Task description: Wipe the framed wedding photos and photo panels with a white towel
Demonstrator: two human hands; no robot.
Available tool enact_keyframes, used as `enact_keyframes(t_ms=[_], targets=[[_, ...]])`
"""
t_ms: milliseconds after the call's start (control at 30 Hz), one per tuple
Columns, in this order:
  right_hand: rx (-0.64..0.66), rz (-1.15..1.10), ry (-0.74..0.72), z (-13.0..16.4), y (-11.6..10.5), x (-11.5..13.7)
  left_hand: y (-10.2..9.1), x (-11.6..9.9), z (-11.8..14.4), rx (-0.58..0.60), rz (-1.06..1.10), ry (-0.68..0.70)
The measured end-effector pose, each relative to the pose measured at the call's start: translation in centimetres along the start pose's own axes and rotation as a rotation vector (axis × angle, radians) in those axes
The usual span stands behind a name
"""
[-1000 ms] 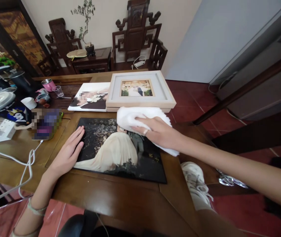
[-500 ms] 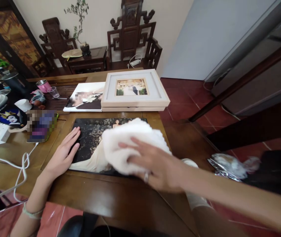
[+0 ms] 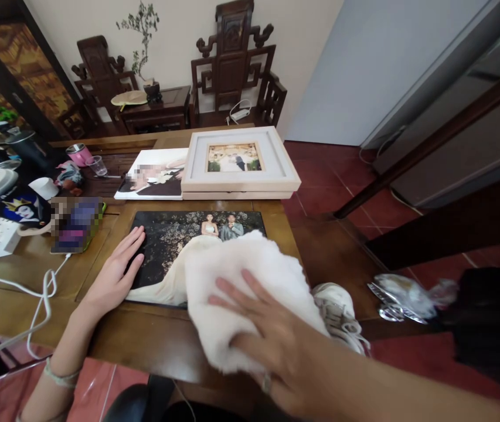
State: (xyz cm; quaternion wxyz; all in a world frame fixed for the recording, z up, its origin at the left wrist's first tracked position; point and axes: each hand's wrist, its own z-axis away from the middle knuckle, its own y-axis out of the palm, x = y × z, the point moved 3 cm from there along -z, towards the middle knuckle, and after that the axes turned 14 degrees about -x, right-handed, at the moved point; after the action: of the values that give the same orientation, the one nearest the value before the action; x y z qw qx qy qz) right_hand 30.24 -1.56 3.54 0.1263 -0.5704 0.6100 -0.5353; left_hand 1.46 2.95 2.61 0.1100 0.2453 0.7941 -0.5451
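A glossy dark wedding photo panel (image 3: 166,234) lies flat on the wooden table. My left hand (image 3: 115,272) rests with its fingers stretched over the panel's left edge and holds nothing. Under my right hand (image 3: 267,328) is a fluffy white cloth (image 3: 232,258), with the fingers spread and pressing on it. The cloth covers the panel's lower right part and hangs over its near edge onto the table. Two printed figures show above the cloth; what lies beneath it is hidden.
Behind the panel sit a pale framed picture box (image 3: 241,187) and a white-edged photo (image 3: 148,193). A phone (image 3: 76,225), white cables (image 3: 45,299), a mug (image 3: 21,208) and a pink cup (image 3: 79,155) are on the left. A shoe (image 3: 340,313) shows beyond the table's right edge.
My right hand and the white cloth have moved down toward me, uncovering the panel's upper right with its two figures. My left hand has stayed on the left edge.
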Motion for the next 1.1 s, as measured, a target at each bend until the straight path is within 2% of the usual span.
enact_keyframes(t_ms=[33, 100, 300, 400, 500, 700, 800, 900, 1033, 1100], targets=[[0.021, -0.027, -0.03, 0.2, 0.2, 0.6, 0.0, 0.0, 0.0, 0.0, -0.002, -0.002], [0.042, -0.037, -0.039, -0.2, 0.1, 0.3, -0.1, -0.1, 0.0, 0.001, -0.007, -0.004], [-0.087, 0.105, 0.099, -4.9, -2.5, -7.3, -0.2, 0.1, 0.1, -0.004, 0.012, 0.036], [-0.168, 0.182, 0.179, -6.1, -2.8, -9.2, -0.2, 0.2, 0.2, -0.014, 0.026, 0.039], [-0.145, 0.201, 0.189, -5.4, -1.7, -7.5, -0.2, 0.2, 0.2, -0.021, 0.034, 0.03], [0.048, 0.0, 0.033, -1.9, 0.6, 0.9, -0.1, 0.2, 0.3, -0.022, 0.031, 0.022], [0.128, -0.062, -0.033, -1.9, 0.7, 1.8, -0.1, 0.2, 0.3, -0.017, 0.026, 0.025], [0.126, 0.007, -0.004, -4.0, 0.1, -1.0, -0.1, 0.1, 0.3, -0.011, 0.026, 0.025], [0.041, 0.17, 0.12, -7.5, -1.2, -6.2, -0.2, 0.1, 0.3, -0.01, 0.029, 0.036], [-0.01, 0.199, 0.146, -8.6, -1.6, -7.7, -0.2, 0.2, 0.3, -0.013, 0.027, 0.038]])
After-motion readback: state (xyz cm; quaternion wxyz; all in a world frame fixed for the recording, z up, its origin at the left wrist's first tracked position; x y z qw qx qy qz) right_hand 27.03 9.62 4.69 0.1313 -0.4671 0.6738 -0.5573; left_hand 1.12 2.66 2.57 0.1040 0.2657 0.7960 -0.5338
